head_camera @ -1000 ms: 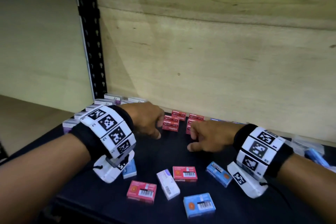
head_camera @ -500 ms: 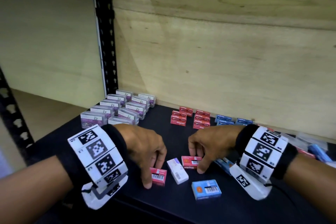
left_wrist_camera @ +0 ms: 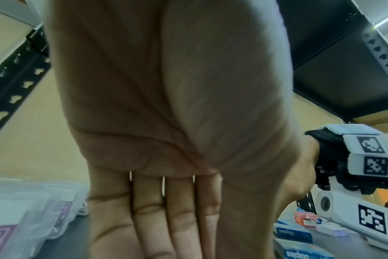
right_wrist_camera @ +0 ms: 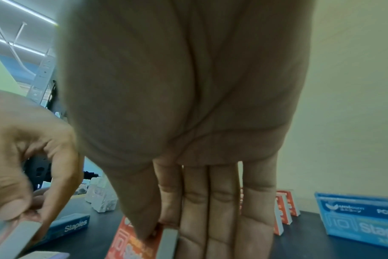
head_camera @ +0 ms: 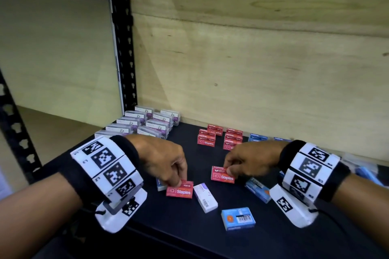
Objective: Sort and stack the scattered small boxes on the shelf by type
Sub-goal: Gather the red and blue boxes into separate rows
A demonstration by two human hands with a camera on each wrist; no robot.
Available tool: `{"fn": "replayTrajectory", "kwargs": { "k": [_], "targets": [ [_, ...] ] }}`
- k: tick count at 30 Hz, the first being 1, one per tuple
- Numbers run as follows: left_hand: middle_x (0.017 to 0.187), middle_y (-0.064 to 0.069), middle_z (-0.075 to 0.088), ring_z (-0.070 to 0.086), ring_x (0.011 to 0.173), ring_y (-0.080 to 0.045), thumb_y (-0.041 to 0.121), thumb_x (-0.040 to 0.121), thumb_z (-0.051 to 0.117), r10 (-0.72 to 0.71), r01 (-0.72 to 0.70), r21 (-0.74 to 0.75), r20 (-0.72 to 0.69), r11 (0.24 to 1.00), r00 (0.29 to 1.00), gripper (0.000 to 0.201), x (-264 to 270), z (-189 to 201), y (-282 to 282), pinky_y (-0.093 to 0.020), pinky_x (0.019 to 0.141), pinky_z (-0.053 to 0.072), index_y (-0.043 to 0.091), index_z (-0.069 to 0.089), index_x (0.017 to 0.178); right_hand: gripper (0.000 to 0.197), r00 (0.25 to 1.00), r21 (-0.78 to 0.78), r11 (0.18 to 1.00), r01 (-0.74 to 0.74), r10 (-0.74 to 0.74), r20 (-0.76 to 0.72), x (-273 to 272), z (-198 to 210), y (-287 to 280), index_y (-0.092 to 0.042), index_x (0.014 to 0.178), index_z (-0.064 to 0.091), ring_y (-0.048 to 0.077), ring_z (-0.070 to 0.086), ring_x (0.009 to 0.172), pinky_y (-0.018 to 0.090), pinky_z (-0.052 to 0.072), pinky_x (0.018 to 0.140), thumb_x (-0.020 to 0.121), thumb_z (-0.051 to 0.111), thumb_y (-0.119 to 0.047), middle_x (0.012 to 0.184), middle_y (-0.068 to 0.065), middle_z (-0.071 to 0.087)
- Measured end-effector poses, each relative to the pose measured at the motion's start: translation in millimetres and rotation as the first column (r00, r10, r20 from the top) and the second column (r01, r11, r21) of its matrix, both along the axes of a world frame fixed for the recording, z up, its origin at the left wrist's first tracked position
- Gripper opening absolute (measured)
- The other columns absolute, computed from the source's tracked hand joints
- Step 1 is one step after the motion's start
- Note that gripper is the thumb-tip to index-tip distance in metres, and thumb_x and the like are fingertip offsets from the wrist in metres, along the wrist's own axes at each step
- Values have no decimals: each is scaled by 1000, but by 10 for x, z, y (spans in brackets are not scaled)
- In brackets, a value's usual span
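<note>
Plywood backing [head_camera: 263,59], pale and grain-streaked, rises behind the dark, smooth shelf [head_camera: 273,237] where the sorting goes on. At the back left stand rows of clear plastic cases [head_camera: 147,124] with purple labels; beside them the red stacks [head_camera: 219,137] of staple boxes, then blue ones [head_camera: 257,137] partly hidden behind the right wrist.

Each hand pinches one red box. The left hand [head_camera: 166,162] curls thumb and fingertips over the top edge of the left red box [head_camera: 179,189], which sits low at the shelf, just beside a white box [head_camera: 205,197] lying flat. The right hand [head_camera: 250,159] pinches the right red box [head_camera: 222,174] by its end, thumb on the printed face and fingers behind, as the right wrist view [right_wrist_camera: 142,243] shows; it appears lifted clear of the surface.

Still loose at the front are a blue box [head_camera: 237,218] lying barcode up, and another blue one [head_camera: 257,189] near the right wrist.

The step in hand is, I judge, carrying both reds back to their stacks. To do it well, hold each box level by its short edges, set it square on a stack with the labels facing the same way, and release gently, since light, slick cardboard slides and a nudge could topple the small piles.
</note>
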State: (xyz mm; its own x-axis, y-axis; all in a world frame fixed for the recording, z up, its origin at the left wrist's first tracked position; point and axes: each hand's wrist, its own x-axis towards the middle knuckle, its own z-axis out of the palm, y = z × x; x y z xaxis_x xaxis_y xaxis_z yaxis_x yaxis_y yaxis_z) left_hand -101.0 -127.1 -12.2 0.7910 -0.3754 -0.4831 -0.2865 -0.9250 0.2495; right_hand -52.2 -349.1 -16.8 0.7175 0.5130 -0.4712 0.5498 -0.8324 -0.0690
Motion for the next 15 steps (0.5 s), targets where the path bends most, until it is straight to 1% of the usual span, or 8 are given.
{"fn": "replayTrajectory", "kwargs": {
  "k": [2, 3, 5, 6, 9, 11, 13, 15],
  "targets": [
    [94, 15, 73, 64, 75, 4, 29, 94, 63, 0, 0, -15, 17, 1000, 1000, 22, 34, 28, -2, -11, 72, 48, 27, 69, 114, 25, 1000, 12, 1000, 5, -6, 17, 22, 2, -27, -26, 117, 63, 6, 58, 94, 23, 43, 83, 102, 48, -38, 103, -14, 66],
    [94, 15, 73, 65, 76, 3, 29, 94, 62, 2, -2, -25, 31, 1000, 1000, 21, 58, 48, -6, -12, 73, 49, 27, 69, 114, 23, 1000, 22, 1000, 7, -8, 28, 38, 4, -44, -25, 114, 63, 6, 59, 92, 24, 44, 83, 102, 48, -37, 103, -12, 68],
    [97, 10, 73, 67, 83, -2, 31, 95, 61, 10, -8, -33, 65, 999, 998, 20, 123, 88, -22, -15, 77, 50, 28, 68, 114, 18, 999, 39, 999, 17, -19, 47, 76, 11, -85, -26, 107, 63, 7, 60, 91, 26, 47, 86, 102, 48, -36, 102, -10, 70],
    [97, 9, 74, 67, 84, -4, 31, 95, 61, 9, -7, -27, 89, 1000, 996, 21, 173, 95, -38, -16, 76, 50, 28, 68, 114, 16, 998, 39, 999, 23, -26, 63, 98, 15, -108, -27, 103, 61, 7, 60, 90, 27, 47, 88, 102, 48, -35, 100, -10, 70],
    [89, 12, 70, 64, 78, -5, 29, 96, 59, -4, 0, 20, 162, 1000, 987, 21, 344, 83, -99, -15, 69, 45, 24, 67, 115, 14, 992, 19, 999, 46, -48, 115, 169, 26, -173, -28, 97, 58, 9, 59, 88, 28, 47, 88, 102, 48, -35, 97, -9, 69],
    [93, 10, 71, 62, 79, -5, 28, 96, 59, -18, 5, 66, 202, 998, 979, 21, 466, 52, -143, -16, 67, 41, 23, 67, 115, 15, 986, -2, 997, 76, -75, 149, 227, 20, -208, -28, 98, 59, 12, 58, 90, 29, 46, 85, 102, 48, -37, 95, -9, 65],
    [101, 7, 71, 61, 84, -6, 29, 96, 59, -16, -6, 94, 228, 996, 973, 22, 579, 9, -184, -18, 72, 41, 22, 68, 115, 19, 977, -27, 995, 97, -90, 192, 288, 7, -227, -26, 107, 62, 14, 56, 93, 29, 45, 84, 101, 49, -39, 96, -9, 58],
    [104, 5, 71, 61, 87, -7, 28, 95, 60, 0, -25, 105, 236, 994, 972, 21, 687, -37, -233, -20, 76, 41, 21, 68, 114, 22, 972, -35, 993, 115, -105, 210, 353, -6, -236, -25, 111, 63, 14, 55, 93, 30, 44, 83, 100, 50, -39, 98, -8, 58]
  ]
}}
